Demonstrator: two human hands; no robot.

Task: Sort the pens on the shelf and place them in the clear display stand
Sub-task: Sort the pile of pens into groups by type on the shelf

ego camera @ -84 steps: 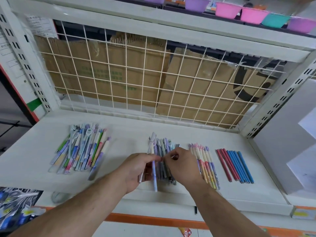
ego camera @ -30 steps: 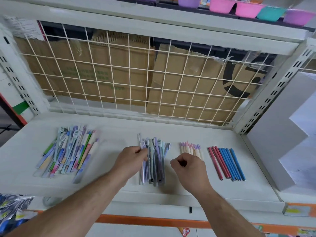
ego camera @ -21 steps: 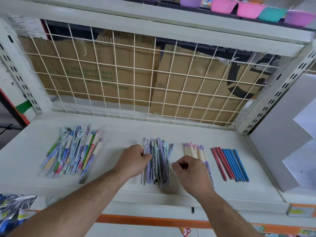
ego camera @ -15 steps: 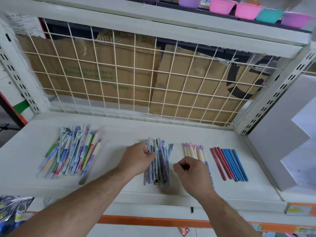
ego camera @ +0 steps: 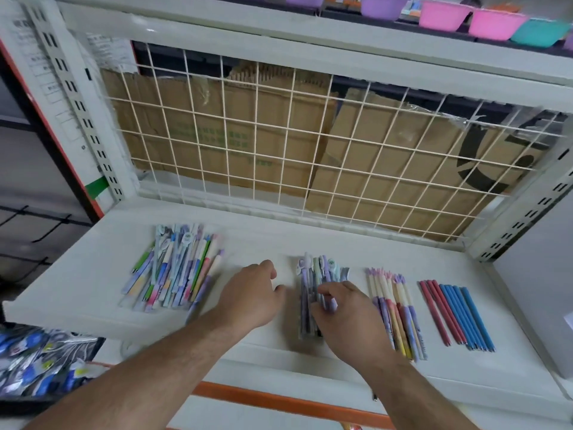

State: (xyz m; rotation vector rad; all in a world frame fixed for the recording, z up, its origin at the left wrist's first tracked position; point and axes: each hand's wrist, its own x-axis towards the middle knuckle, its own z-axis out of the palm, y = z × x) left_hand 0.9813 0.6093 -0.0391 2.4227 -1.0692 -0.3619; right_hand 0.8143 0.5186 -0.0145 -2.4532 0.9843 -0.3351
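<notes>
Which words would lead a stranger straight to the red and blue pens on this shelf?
Find the white shelf under the wire grid. Four batches of pens lie on it in a row; take the rightmost one, the red and blue pens. Unlike the patterned pastel pens beside them, these are slim, plain sticks, reds left, blues right.

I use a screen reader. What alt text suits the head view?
A person's right hand curls fingers onto the middle pen bundle on a white shelf, the left hand open beside it. A mixed pen pile lies left; pastel pens and red and blue pens lie right.
</notes>
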